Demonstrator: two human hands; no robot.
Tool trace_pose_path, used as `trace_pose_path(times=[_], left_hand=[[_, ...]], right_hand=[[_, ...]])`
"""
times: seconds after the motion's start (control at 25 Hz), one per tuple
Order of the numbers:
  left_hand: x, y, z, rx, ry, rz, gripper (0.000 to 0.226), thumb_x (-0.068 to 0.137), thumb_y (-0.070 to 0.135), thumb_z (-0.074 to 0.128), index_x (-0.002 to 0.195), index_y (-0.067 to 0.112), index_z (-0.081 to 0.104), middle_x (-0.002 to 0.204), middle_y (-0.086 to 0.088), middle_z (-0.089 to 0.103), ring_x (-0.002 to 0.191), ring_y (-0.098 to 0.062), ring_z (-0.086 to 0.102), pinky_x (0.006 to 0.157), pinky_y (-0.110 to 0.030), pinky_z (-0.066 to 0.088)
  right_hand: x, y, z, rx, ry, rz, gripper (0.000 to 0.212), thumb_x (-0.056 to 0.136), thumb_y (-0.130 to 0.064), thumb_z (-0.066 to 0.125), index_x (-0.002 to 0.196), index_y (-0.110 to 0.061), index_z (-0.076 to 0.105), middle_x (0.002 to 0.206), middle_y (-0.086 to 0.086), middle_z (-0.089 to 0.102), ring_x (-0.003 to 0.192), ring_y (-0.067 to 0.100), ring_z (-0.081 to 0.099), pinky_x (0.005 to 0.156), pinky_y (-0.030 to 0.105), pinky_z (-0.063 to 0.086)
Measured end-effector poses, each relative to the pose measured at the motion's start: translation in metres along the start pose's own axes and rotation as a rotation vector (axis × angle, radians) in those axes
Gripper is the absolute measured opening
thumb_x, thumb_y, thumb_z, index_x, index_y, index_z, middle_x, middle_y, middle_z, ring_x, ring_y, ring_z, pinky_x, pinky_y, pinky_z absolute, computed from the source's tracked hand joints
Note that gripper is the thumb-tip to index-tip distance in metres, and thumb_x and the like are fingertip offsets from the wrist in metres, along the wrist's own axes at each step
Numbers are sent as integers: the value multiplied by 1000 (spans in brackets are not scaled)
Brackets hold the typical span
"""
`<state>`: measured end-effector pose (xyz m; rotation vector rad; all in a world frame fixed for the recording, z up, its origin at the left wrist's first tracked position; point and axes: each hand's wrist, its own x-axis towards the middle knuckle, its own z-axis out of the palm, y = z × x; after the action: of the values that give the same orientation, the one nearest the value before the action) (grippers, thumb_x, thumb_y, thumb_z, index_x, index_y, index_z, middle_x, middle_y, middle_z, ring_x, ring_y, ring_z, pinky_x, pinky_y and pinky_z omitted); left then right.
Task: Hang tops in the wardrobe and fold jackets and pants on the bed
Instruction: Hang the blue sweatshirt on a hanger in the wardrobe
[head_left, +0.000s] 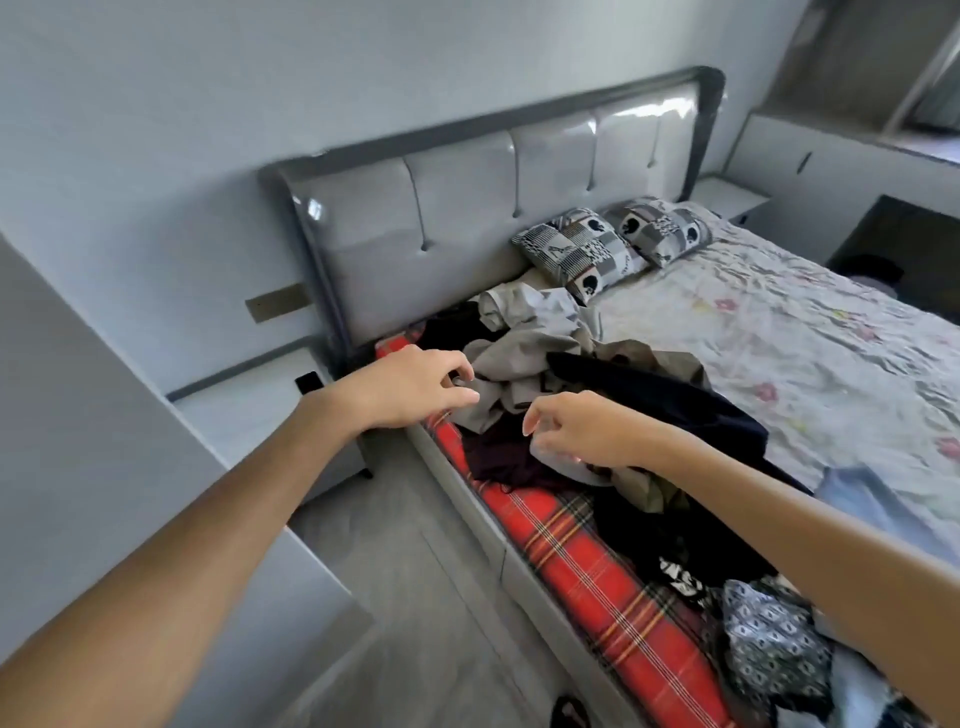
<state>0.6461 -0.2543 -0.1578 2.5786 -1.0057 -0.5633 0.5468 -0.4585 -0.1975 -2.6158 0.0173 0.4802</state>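
A heap of clothes lies along the near edge of the bed (779, 332): a grey garment (524, 358), a dark navy one (649, 395), a dark maroon one (498, 457) and an olive one (649, 358). My left hand (415, 384) reaches over the bed's edge, its fingers loosely curled just short of the grey garment and holding nothing. My right hand (582, 431) hovers palm down over the maroon garment and a pale cloth (566, 465), fingers loosely bent, with no clear grip on either.
A red plaid sheet (587, 571) covers the bed's near side, with a black-and-white patterned garment (774, 639) further down. Two patchwork pillows (576, 249) lean by the grey padded headboard (467, 208). A white nightstand (249, 410) and a white cabinet panel (78, 415) stand at the left.
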Motion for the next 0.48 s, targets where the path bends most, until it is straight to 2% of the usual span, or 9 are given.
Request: trace_pose_path(times=[0.12, 0.24, 0.36, 0.48], left_hand=[[67, 84, 57, -21, -204, 171, 34, 96, 44, 58, 123, 24, 60, 97, 7, 67, 88, -10, 64, 81, -24, 47], [112, 146, 107, 0, -324, 278, 35, 96, 43, 58, 125, 24, 59, 104, 7, 69, 96, -10, 63, 82, -23, 45], [161, 208, 166, 30, -444, 325, 35, 96, 42, 58, 126, 24, 59, 109, 5, 70, 99, -12, 62, 83, -23, 41], [207, 271, 231, 44, -548, 335, 35, 96, 41, 58, 126, 23, 59, 110, 3, 70, 95, -12, 62, 82, -23, 41]], right_hand=[[-67, 115, 13, 120, 25, 256, 30, 93, -9, 46, 113, -23, 63, 74, -13, 57, 62, 3, 57, 62, 19, 46], [-119, 210, 40, 284, 65, 450, 31, 93, -5, 45, 111, -23, 63, 74, -7, 62, 60, 6, 59, 56, 15, 44], [-166, 315, 78, 461, 123, 621, 27, 92, -6, 49, 108, -22, 64, 73, -2, 67, 61, 10, 62, 58, 25, 49], [-207, 419, 122, 582, 162, 799, 19, 90, -12, 57, 103, -22, 67, 85, 3, 72, 77, 21, 69, 71, 32, 52]])
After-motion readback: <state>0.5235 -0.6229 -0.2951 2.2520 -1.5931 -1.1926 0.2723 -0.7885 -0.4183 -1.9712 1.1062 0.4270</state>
